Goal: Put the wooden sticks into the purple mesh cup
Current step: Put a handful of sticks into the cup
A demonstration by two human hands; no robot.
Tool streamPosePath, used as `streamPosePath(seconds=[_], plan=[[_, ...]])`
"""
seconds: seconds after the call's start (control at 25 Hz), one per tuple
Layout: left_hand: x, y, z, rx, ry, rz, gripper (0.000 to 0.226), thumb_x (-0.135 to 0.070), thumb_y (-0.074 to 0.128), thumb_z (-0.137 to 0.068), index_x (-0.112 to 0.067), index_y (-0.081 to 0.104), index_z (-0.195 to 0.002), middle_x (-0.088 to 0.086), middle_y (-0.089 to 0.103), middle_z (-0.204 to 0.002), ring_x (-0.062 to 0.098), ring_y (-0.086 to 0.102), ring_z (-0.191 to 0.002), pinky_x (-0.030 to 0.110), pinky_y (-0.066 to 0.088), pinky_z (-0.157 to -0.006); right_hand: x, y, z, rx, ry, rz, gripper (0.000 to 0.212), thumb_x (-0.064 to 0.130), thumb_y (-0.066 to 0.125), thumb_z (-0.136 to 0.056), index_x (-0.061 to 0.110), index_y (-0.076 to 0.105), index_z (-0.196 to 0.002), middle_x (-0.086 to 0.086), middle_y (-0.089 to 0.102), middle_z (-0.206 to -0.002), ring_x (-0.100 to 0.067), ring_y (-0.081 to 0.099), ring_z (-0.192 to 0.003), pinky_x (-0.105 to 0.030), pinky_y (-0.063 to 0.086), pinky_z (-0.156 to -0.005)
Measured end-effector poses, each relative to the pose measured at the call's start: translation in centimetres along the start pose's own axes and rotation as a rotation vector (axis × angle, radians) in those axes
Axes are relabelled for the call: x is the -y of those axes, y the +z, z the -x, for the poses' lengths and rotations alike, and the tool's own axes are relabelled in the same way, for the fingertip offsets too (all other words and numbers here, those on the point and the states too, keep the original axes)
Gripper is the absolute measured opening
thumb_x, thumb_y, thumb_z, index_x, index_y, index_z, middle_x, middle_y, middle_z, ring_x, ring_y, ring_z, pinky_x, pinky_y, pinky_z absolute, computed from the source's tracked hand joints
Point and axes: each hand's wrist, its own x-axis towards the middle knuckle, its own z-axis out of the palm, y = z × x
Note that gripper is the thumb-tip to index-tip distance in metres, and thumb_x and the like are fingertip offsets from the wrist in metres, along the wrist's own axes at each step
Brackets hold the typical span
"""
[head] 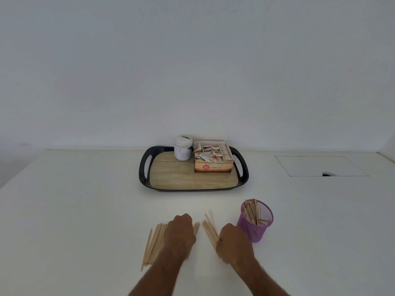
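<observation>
On the white tabletop (pixel 85 210), the left hand (pixel 180 230) lies knuckles-up over a loose pile of wooden sticks (pixel 154 244), its fingers curled down onto them; stick ends show on both sides of the hand, but whether the fingers actually grip any cannot be told. The right hand (pixel 233 240) is closed around a small bundle of sticks (pixel 209 228) that fans out up and to the left from its thumb side. Just to the right of that hand stands the purple mesh cup (pixel 255 223), tilted slightly, already holding many sticks that lean against its left inner wall and rise above the rim. The cup and the right hand are very near; contact cannot be judged. Farther back, well apart from the hands, a dark-rimmed tray (pixel 145 169) with a wood-pattern floor carries 2 items at its rear: a white jar (pixel 183 148) and, touching or just beside it, an open box of tea bags (pixel 212 160).
</observation>
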Motion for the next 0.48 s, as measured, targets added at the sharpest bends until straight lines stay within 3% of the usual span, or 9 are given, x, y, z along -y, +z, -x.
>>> streamPosePath(seconds=[0.16,0.36,0.48], plan=[[0.6,0.0,-0.2,0.013,-0.028,0.065,0.017,-0.007,0.063,-0.081,-0.009,0.067,-0.098,0.005,0.072,-0.097,0.021,0.071,-0.09,0.025,0.054,-0.071,-0.3,0.4,-0.4,0.018,-0.014,-0.021,0.012,0.022,0.069,-0.08,0.015,0.07,-0.09,0.007,0.071,-0.076,-0.01,0.07,-0.067,-0.022,0.059,-0.069],[1.6,0.0,0.0,-0.047,-0.075,0.207,0.021,-0.011,0.051,-0.077,-0.012,0.07,-0.084,0.0,0.072,-0.082,0.017,0.069,-0.076,0.022,0.048,-0.06,-0.4,0.7,-0.2,-0.006,-0.002,-0.052,0.015,0.024,0.066,-0.08,0.017,0.066,-0.093,0.009,0.066,-0.078,-0.008,0.065,-0.066,-0.017,0.056,-0.067],[1.8,-0.6,0.1,-0.089,-0.069,0.312,0.02,-0.01,0.052,-0.073,-0.013,0.072,-0.072,-0.003,0.071,-0.07,0.013,0.068,-0.066,0.027,0.058,-0.063,-0.5,0.6,0.1,-0.02,0.002,-0.088,0.013,0.021,0.06,-0.082,0.017,0.065,-0.094,0.007,0.07,-0.085,-0.01,0.068,-0.076,-0.019,0.056,-0.073]])
